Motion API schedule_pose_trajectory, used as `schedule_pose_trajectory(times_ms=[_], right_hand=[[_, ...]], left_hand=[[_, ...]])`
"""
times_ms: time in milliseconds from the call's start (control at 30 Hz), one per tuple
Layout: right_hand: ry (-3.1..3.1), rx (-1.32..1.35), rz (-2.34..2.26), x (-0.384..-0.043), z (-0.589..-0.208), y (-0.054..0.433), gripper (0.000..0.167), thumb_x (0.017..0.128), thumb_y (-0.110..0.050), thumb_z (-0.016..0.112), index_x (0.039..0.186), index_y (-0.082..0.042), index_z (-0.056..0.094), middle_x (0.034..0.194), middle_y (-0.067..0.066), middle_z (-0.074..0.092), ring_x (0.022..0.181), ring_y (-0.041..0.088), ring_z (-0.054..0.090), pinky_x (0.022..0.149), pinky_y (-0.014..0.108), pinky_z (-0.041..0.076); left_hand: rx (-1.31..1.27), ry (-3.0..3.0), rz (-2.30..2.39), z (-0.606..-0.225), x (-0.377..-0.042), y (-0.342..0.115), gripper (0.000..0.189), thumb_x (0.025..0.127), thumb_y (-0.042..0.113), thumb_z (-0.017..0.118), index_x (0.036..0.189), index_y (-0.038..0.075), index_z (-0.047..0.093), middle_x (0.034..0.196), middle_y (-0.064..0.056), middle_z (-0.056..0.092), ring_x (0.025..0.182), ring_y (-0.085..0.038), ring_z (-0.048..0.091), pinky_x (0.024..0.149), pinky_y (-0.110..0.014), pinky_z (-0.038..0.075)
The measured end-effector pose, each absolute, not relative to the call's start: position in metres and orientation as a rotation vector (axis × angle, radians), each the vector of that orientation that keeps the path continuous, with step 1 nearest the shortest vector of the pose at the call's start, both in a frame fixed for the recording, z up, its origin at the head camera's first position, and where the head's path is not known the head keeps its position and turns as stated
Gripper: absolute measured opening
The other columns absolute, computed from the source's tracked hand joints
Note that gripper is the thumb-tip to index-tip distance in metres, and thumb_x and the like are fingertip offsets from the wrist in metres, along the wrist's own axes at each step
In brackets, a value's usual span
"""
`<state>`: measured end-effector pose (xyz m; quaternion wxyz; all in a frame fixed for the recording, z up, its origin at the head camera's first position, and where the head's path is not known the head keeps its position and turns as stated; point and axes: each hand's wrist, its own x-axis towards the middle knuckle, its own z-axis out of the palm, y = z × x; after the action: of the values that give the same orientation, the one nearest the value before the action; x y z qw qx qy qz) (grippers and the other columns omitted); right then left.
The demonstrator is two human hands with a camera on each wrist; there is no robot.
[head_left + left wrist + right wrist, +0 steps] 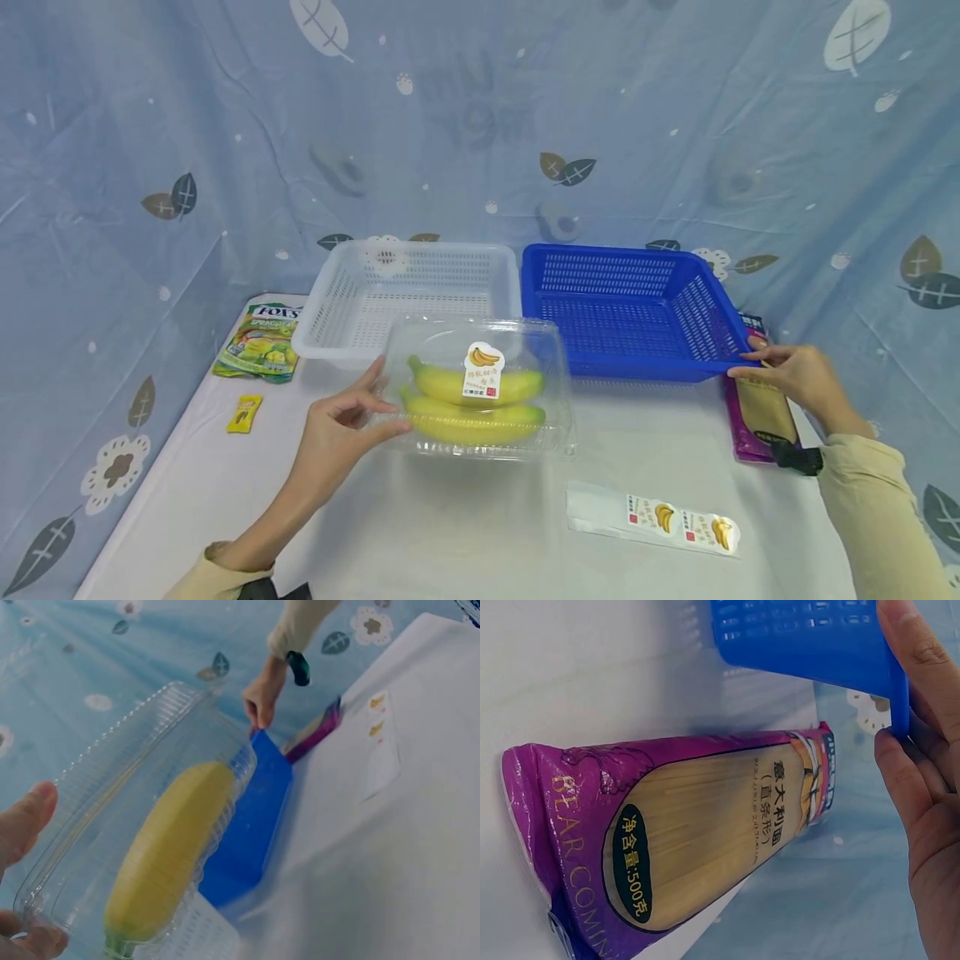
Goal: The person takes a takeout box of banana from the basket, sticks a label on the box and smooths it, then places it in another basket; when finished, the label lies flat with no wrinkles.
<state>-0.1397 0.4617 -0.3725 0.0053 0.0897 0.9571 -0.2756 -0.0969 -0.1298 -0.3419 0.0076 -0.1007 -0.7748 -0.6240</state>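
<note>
My left hand (337, 433) grips the left end of a clear plastic clamshell box (555, 358), thumb in front and fingers behind. Two yellow bananas (476, 421) lie inside it, and a banana sticker (482, 371) is on its lid. The box is held up off the table, overlapping the front of both baskets in the head view. At the right, my right hand (802, 379) pinches the rim of the blue plastic basket (622, 367) at its front right corner. In the right wrist view, thumb and fingers close over that blue rim (898, 697).
A white basket (315, 333) stands left of the blue one. A purple spaghetti pack (697, 832) lies beneath my right hand. At the left are a green candy bag (258, 342) and a small yellow packet (243, 414). A strip of banana stickers (652, 521) lies front right.
</note>
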Motion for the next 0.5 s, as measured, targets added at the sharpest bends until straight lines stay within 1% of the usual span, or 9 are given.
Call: schedule_pose_trajectory(times_ms=[67,233,367,500], right_hand=[[3.001,0.278,-0.867,-0.14,-0.372,0.462,0.071,0.079,-0.046,0.076,0.111,0.016,0.062,0.127,0.026,0.048,0.117,0.06,0.039,0.058,0.014,0.033],[3.024,0.26,-0.84,-0.14,-0.371,0.462,0.07,0.077,-0.045,0.078,0.109,0.016,0.064,0.125,0.027,0.049,0.116,0.06,0.039,0.055,0.02,0.032],[3.063,0.228,-0.804,-0.14,-0.371,0.462,0.064,0.076,-0.041,0.08,0.106,0.014,0.066,0.123,0.026,0.05,0.113,0.058,0.045,0.052,0.025,0.031],[3.079,0.216,-0.779,-0.14,-0.371,0.462,0.061,0.076,-0.039,0.081,0.106,0.012,0.067,0.122,0.026,0.051,0.113,0.057,0.045,0.054,0.022,0.031]], left_hand=[[-0.335,-2.414,-1.95,-0.342,-0.1,-0.127,0.021,0.075,0.01,0.082,0.086,-0.003,0.07,0.148,-0.002,0.041,0.133,-0.024,0.041,0.107,-0.038,0.032],[-0.373,-2.384,-1.964,-0.34,-0.106,-0.117,0.019,0.075,0.007,0.081,0.086,-0.003,0.07,0.151,-0.005,0.037,0.136,-0.024,0.038,0.108,-0.039,0.03],[-0.396,-2.364,-1.969,-0.338,-0.113,-0.108,0.019,0.075,0.007,0.082,0.086,-0.003,0.07,0.151,-0.007,0.036,0.137,-0.025,0.036,0.109,-0.04,0.03],[-0.448,-2.326,-1.977,-0.337,-0.122,-0.097,0.02,0.075,0.007,0.082,0.087,-0.003,0.069,0.151,-0.01,0.035,0.137,-0.028,0.034,0.109,-0.043,0.03]])
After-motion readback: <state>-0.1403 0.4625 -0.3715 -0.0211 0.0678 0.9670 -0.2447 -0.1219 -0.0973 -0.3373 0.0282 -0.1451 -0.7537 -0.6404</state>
